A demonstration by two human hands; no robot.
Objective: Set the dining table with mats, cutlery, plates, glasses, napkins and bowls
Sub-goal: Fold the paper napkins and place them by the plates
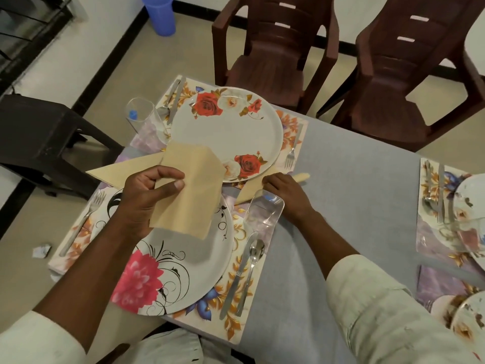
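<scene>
- Left hand (151,191) pinched a folded beige napkin (190,190) between thumb and fingers, above the pink-flower plate (181,264).
- Right hand (284,191) gripped a second napkin (300,176) with curled fingers, beside the rose plate (228,132).
- Both plates sat on floral mats (244,261) with cutlery and glasses on a grey table (354,185).
- Two brown plastic chairs (273,48) stood at the far edge; a blue bin (160,14) stood on the tiled floor.
</scene>
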